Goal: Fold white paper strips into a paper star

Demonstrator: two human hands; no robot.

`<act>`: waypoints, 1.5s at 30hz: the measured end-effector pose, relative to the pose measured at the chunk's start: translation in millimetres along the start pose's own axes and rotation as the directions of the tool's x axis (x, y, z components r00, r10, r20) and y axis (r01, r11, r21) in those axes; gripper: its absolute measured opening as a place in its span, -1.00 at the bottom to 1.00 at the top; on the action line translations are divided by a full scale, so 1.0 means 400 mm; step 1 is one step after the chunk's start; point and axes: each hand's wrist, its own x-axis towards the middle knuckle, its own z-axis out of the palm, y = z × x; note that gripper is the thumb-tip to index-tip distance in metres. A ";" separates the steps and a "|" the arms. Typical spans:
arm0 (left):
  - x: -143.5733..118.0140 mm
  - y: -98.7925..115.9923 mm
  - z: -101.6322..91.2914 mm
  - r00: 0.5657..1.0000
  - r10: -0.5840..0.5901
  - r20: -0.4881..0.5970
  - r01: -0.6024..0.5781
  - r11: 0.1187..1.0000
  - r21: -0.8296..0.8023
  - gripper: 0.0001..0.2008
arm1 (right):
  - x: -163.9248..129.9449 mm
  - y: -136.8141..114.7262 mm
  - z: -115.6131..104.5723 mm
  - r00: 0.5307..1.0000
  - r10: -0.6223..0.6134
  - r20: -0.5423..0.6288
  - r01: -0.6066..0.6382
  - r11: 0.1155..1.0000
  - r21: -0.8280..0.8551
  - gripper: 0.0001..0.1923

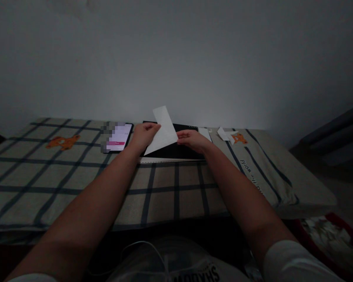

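So from the head cam, both hands are pinching one white sheet of paper [164, 133], held tilted up over a black board [184, 150] on the checked cloth [76, 176]. Left hand [144, 135] has fingers closed on its left edge, right hand [191, 140] is clamped on the right edge. A lit phone [119, 137] sits just left.

lit phone [119, 138] | checked cloth [76, 176] | paper scraps [225, 134] | white cable [141, 250]
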 end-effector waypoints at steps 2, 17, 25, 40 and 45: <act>0.004 -0.006 -0.002 1.000 0.002 -0.006 -0.002 1.000 -0.003 -0.65 | -0.002 -0.003 0.000 1.000 0.029 -0.011 -0.029 1.000 0.008 -0.65; -0.009 -0.005 0.011 0.924 -0.023 0.382 0.031 0.999 -0.013 -0.65 | 0.004 -0.016 0.012 0.951 -0.080 -0.298 0.070 0.997 -0.042 -0.87; -0.010 -0.012 0.015 0.919 0.318 0.231 -0.372 0.896 0.245 -0.65 | 0.015 -0.012 0.009 0.864 -0.057 -0.500 0.045 0.998 -0.035 -0.85; -0.011 -0.047 0.040 0.652 0.466 0.599 -0.731 0.596 0.333 -0.73 | 0.011 0.006 -0.005 0.842 -0.103 -0.529 -0.260 0.782 -0.567 -0.79; -0.006 -0.061 0.043 0.665 0.414 0.622 -0.695 0.648 0.312 -0.72 | 0.011 0.013 -0.019 0.850 -0.299 -0.434 -0.207 0.567 -0.797 -0.86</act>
